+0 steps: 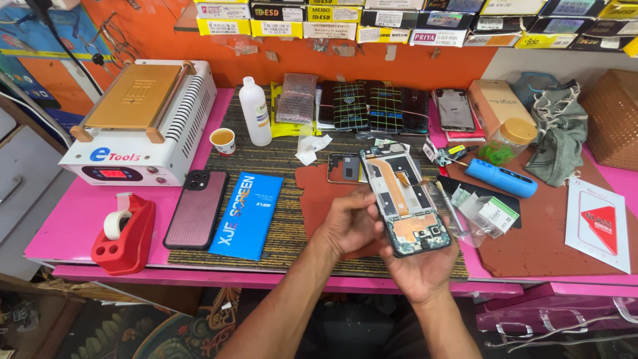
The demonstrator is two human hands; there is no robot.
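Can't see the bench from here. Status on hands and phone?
Right hand cradles the opened phone, insides up. Left hand grips its left edge. Both above the brown mat; nothing in the way.

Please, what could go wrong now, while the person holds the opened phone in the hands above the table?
1. The opened phone rests on the right hand over the table edge; it might slip and fall to the floor.
2. The left hand touches its side near the exposed orange flex cable, which might bend or tear.
3. The full paper cup stands near; a spill is possible.
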